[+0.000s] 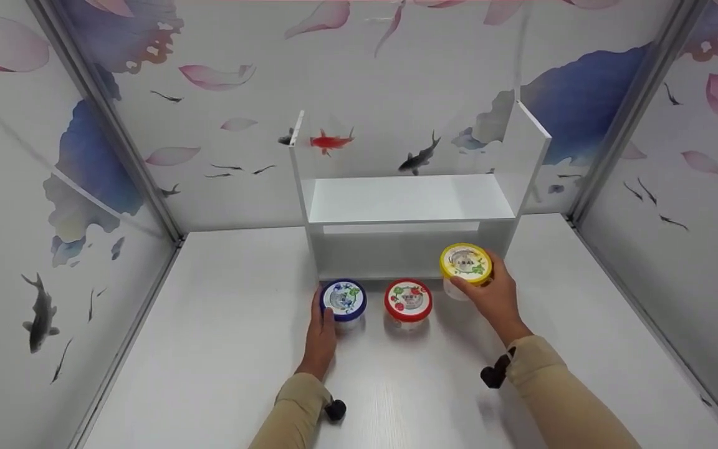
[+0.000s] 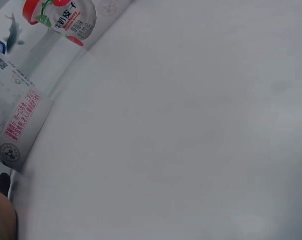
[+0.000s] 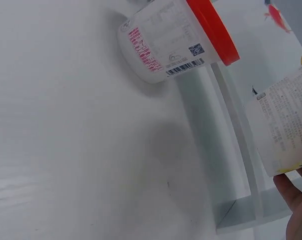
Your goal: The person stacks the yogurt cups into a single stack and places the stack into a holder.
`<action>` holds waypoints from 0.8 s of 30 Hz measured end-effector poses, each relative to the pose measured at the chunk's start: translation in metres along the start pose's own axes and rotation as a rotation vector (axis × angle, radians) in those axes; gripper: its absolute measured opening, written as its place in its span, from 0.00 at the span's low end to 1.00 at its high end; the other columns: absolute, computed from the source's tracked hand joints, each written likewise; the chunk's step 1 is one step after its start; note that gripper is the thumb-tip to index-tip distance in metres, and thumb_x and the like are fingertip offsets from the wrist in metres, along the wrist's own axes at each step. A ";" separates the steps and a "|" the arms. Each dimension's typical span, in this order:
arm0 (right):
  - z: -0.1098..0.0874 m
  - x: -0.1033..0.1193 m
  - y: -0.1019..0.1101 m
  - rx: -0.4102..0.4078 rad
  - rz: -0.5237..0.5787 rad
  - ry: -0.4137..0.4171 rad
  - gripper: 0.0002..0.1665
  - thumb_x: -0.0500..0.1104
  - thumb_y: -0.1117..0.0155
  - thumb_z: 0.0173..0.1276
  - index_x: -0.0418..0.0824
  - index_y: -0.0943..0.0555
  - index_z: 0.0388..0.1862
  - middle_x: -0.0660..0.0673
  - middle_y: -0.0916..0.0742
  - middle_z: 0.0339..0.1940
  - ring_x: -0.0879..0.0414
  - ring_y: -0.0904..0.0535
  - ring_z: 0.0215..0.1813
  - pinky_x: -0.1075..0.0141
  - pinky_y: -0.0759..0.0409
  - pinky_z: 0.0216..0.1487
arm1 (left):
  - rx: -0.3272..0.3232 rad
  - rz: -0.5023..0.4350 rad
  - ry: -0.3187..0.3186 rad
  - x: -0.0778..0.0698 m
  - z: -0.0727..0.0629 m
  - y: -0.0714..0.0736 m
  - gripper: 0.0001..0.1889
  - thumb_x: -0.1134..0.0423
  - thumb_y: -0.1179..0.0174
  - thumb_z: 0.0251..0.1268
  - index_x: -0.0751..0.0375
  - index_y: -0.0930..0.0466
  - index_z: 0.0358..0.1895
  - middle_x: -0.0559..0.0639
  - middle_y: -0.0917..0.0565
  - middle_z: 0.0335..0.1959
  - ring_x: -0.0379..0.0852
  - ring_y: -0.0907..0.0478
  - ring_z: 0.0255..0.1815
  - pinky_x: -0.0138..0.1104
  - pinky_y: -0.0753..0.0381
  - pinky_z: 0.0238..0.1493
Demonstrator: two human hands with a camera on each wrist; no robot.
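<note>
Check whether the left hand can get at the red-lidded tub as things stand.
Probably not directly: the left hand holds the blue-lidded tub, which is between it and the red-lidded tub.

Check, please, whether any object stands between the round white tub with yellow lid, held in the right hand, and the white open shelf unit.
Nothing visible does. The right hand grips the yellow-lidded tub, and no object shows between it and the shelf unit. The round white tub with red lid stands to its left, beside this path.
</note>
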State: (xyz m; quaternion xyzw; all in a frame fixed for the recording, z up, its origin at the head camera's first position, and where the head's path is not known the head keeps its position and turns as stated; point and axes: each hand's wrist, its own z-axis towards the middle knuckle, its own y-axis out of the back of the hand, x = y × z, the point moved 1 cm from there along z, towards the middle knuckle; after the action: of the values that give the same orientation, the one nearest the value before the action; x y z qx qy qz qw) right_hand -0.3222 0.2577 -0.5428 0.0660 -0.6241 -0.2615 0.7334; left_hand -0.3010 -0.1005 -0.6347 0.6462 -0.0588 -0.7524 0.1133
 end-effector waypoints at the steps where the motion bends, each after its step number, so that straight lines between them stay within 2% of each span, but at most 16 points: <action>1: 0.001 0.002 -0.001 -0.003 0.000 0.011 0.65 0.64 0.20 0.52 0.39 0.42 0.79 0.37 0.28 0.74 0.43 0.32 0.73 0.49 0.33 0.74 | -0.001 0.000 0.000 0.000 0.000 0.000 0.31 0.43 0.62 0.83 0.37 0.57 0.83 0.50 0.49 0.83 0.55 0.53 0.82 0.54 0.51 0.79; 8: 0.004 0.017 -0.011 -0.010 0.037 0.074 0.65 0.61 0.18 0.51 0.36 0.41 0.78 0.37 0.27 0.71 0.44 0.30 0.71 0.50 0.28 0.71 | -0.011 0.014 -0.013 0.001 -0.001 0.000 0.32 0.40 0.63 0.82 0.39 0.56 0.83 0.50 0.48 0.83 0.54 0.53 0.82 0.54 0.52 0.79; 17: 0.002 0.034 -0.024 0.036 0.056 0.061 0.68 0.66 0.19 0.49 0.37 0.41 0.79 0.37 0.28 0.73 0.44 0.32 0.73 0.51 0.30 0.73 | -0.015 -0.014 0.045 0.005 -0.003 0.001 0.34 0.35 0.62 0.79 0.34 0.55 0.82 0.50 0.47 0.82 0.57 0.52 0.82 0.57 0.50 0.78; 24: 0.001 0.045 -0.034 0.051 0.062 0.059 0.68 0.68 0.20 0.47 0.38 0.40 0.78 0.38 0.27 0.72 0.45 0.31 0.73 0.51 0.31 0.73 | -0.015 -0.041 0.031 0.003 -0.003 0.001 0.34 0.36 0.60 0.79 0.36 0.55 0.82 0.50 0.47 0.82 0.56 0.52 0.82 0.57 0.51 0.78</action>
State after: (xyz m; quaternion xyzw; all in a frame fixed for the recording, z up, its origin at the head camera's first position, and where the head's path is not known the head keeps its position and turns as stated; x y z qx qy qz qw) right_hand -0.3297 0.2083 -0.5170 0.0730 -0.6102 -0.2207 0.7573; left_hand -0.2984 -0.1016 -0.6377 0.6581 -0.0383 -0.7448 0.1037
